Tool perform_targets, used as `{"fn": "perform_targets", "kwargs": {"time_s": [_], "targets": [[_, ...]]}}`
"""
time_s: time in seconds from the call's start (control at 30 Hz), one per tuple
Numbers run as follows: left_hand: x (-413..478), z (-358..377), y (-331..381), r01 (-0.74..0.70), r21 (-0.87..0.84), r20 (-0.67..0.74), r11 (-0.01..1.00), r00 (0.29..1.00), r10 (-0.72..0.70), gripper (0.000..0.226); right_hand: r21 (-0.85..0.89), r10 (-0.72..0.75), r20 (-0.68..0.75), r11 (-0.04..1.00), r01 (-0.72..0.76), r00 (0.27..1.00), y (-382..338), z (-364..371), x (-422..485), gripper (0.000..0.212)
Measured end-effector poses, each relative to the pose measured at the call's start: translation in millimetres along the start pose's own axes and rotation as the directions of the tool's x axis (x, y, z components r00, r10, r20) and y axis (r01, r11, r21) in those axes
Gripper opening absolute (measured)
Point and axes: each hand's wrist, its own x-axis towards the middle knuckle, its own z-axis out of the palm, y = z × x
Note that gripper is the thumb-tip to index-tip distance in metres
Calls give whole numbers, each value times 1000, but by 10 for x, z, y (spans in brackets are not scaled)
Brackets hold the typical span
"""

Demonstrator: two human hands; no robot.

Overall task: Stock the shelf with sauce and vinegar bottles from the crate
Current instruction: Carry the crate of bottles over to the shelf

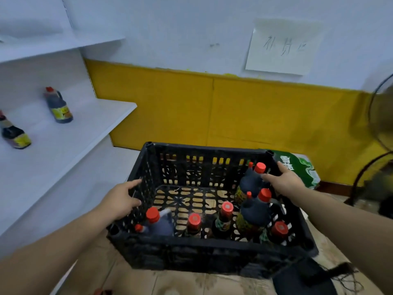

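Observation:
A black slatted plastic crate (212,252) sits on the floor in front of me. Inside stand several dark bottles with red caps: two big jugs (254,211) at the right, a jug (158,223) at the near left, and slim bottles (223,220) along the near wall. My left hand (121,201) grips the crate's left wall. My right hand (284,182) holds the crate's right rim, its thumb close to the far jug's cap (259,167). On the white shelf (63,143) at the left stand two dark jugs, one (58,105) farther back and one (14,133) at the frame edge.
Shelf boards sit above (63,45) and below (70,188) the stocked one. A yellow panel (234,111) lines the wall behind the crate. A green printed box (299,169) lies behind the crate's right corner. A standing fan (380,145) is at the far right. Dark cloth (302,279) lies near my right forearm.

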Motion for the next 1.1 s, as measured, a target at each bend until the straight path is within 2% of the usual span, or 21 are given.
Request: {"fn": "perform_targets", "kwargs": {"time_s": [0.27,0.37,0.6,0.87,1.1], "targets": [[1500,-373,196,-55,24,26,998,998,54,69,57,25,16,998,-26,1000,-710,369,1097,92],[2075,-445,261,2,12,33,1000,999,-2,69,30,39,7,999,-39,999,-979,482,1569,91],[3123,-365,266,32,52,28,998,999,-33,69,40,23,70,999,-25,997,-1354,912,2621,91],[4256,-266,3,72,45,24,996,997,-73,69,7,84,167,996,-86,982,-1764,1521,3637,90],[5455,-342,-562,59,25,105,998,993,-61,70,-47,140,185,990,-133,973,-2261,2308,4312,93]]}}
